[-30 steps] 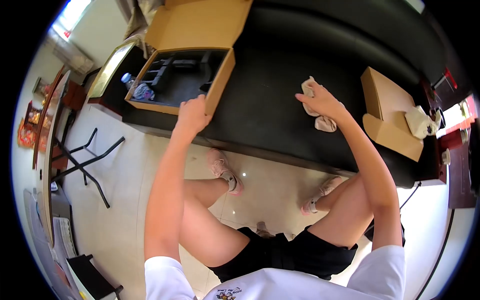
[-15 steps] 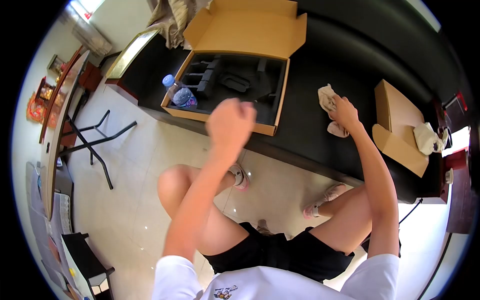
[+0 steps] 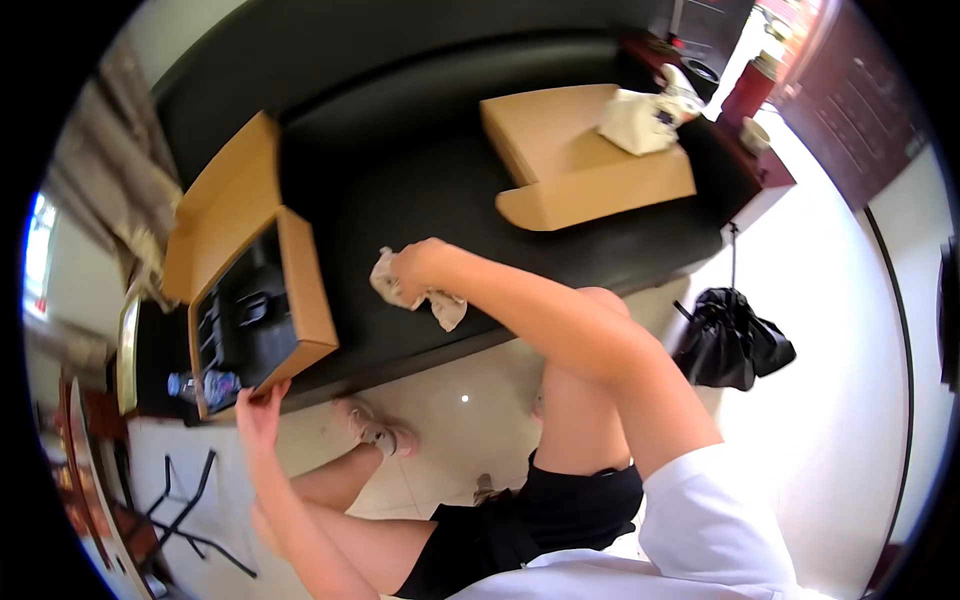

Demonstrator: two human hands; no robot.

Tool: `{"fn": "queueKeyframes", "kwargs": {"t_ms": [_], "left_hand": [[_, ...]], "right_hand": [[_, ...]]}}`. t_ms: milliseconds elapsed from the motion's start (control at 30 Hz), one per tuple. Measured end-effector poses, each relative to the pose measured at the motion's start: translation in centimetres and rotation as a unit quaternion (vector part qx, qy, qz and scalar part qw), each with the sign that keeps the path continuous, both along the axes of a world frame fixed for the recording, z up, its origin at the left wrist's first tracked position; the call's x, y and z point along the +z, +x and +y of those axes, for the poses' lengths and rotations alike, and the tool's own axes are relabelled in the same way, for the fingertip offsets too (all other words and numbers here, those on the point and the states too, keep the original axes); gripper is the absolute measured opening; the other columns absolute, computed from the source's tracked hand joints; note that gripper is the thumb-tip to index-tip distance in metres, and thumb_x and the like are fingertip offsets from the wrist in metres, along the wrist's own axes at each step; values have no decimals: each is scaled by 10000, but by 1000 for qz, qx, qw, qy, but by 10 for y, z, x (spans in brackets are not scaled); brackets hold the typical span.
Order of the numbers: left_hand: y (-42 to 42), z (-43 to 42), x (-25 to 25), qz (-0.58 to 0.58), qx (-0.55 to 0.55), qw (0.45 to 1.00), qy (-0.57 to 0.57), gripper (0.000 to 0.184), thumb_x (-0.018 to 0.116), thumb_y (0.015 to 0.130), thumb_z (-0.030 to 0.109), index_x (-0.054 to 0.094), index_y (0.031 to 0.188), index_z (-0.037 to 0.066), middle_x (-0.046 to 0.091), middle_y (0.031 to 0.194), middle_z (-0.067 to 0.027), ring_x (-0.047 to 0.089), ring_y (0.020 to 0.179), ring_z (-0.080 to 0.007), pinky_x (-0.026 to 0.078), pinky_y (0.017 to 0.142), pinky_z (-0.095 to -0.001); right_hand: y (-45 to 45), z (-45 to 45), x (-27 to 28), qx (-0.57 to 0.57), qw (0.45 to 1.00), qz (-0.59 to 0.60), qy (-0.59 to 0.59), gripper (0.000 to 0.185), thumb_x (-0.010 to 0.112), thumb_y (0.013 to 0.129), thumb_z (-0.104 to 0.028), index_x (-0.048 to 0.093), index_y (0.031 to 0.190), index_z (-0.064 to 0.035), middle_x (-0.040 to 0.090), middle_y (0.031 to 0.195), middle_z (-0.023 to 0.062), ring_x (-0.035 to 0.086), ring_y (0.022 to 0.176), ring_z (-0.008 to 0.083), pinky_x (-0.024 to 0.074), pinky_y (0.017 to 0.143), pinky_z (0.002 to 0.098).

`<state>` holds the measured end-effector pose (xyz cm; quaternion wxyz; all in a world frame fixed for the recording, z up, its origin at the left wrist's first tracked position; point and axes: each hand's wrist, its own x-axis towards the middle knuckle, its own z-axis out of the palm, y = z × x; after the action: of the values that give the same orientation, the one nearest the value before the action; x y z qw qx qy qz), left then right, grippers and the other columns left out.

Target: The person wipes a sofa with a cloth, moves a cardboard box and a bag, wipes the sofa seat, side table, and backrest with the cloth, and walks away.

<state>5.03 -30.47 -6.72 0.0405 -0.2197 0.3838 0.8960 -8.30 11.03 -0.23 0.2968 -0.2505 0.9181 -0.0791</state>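
Note:
My left hand [image 3: 262,408] is at the near edge of an open cardboard box [image 3: 308,285], its fingers closed on the box's lower front edge. Black foam [image 3: 262,330] with cut-out recesses fills the box. A water bottle [image 3: 218,387] with a blue cap lies at the box's near left corner, close to my left hand. Over the black sofa seat, my right hand [image 3: 420,268] is closed round a crumpled beige cloth [image 3: 447,310]; parts of the cloth hang out on both sides of the fingers.
The black sofa [image 3: 400,165] runs across the view. A second cardboard box [image 3: 560,130] lies on its right part, with a white cloth bag [image 3: 640,122] on top. A black bag [image 3: 735,340] hangs at the sofa's right end. A folding-leg table [image 3: 180,510] stands at lower left.
My view has swung to the right. My left hand has gone from in front of the box to its near edge. My right hand still holds the cloth on the sofa.

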Motion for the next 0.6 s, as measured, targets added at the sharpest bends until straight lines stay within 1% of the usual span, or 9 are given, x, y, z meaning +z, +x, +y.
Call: {"fn": "queueKeyframes", "kwargs": {"t_ms": [67, 100, 200, 233, 333, 467, 533, 567, 600], "left_hand": [[0, 18, 22, -4, -4, 1000, 2, 456, 494, 874, 106, 412, 1228, -170, 488, 1274, -286, 516, 1163, -442, 562, 915, -358], [4, 28, 32, 13, -21, 999, 28, 458, 487, 880, 98, 405, 1243, -168, 486, 1282, -280, 513, 1173, -430, 543, 949, -358], [15, 74, 52, 52, 13, 998, -11, 453, 477, 884, 83, 401, 1256, -165, 490, 1285, -275, 507, 1182, -424, 518, 989, -368], [15, 76, 48, 77, -6, 997, -2, 449, 485, 884, 77, 405, 1256, -161, 492, 1289, -268, 498, 1192, -427, 497, 1015, -379], [18, 107, 62, 121, -15, 992, -17, 413, 503, 895, 79, 431, 1230, -151, 529, 1250, -262, 531, 1162, -410, 511, 991, -371], [9, 140, 102, 157, -43, 985, -50, 387, 506, 918, 106, 453, 1210, -142, 553, 1223, -248, 561, 1136, -367, 509, 990, -356], [3, 160, 125, 162, -52, 983, -66, 380, 509, 926, 123, 464, 1203, -132, 562, 1210, -234, 570, 1126, -345, 492, 1011, -354], [1, 177, 137, 164, -49, 982, -79, 376, 510, 928, 126, 468, 1201, -128, 563, 1208, -229, 574, 1117, -341, 484, 1019, -358], [-2, 193, 144, 164, -43, 981, -94, 373, 511, 929, 130, 472, 1199, -124, 565, 1207, -223, 578, 1108, -336, 476, 1027, -362]], "right_hand": [[3, 10, -10, 14, 999, 25, 23, 424, 768, 666, -291, 722, 1032, -81, 709, 1040, 89, 675, 982, 259, 533, 816, 392], [0, 12, -23, 4, 998, 57, -10, 454, 787, 659, -332, 722, 1046, -104, 709, 1034, 87, 677, 974, 254, 536, 800, 387], [6, 27, -15, 18, 999, 50, -5, 471, 754, 683, -316, 685, 1069, -56, 693, 1066, 125, 674, 968, 277, 538, 794, 385], [10, 31, -13, 13, 998, 57, -5, 467, 741, 690, -310, 677, 1086, -70, 691, 1065, 126, 671, 980, 277, 535, 803, 383], [17, 40, -9, 64, 997, 44, -3, 485, 727, 694, -310, 663, 1114, -76, 690, 1060, 128, 667, 990, 274, 536, 800, 384], [19, 44, -24, 47, 996, 78, 8, 490, 724, 687, -309, 657, 1113, -75, 689, 1047, 126, 664, 999, 277, 537, 798, 393], [21, 40, -24, 73, 995, 73, 7, 503, 718, 687, -303, 644, 1133, -84, 686, 1055, 119, 665, 997, 280, 535, 799, 396], [21, 38, -26, 66, 995, 76, 8, 503, 718, 687, -303, 644, 1133, -84, 686, 1055, 119, 665, 997, 280, 535, 799, 396], [21, 35, -32, 58, 995, 83, 0, 425, 717, 666, -267, 687, 1054, -96, 696, 1021, 99, 673, 971, 263, 535, 770, 387]]}}
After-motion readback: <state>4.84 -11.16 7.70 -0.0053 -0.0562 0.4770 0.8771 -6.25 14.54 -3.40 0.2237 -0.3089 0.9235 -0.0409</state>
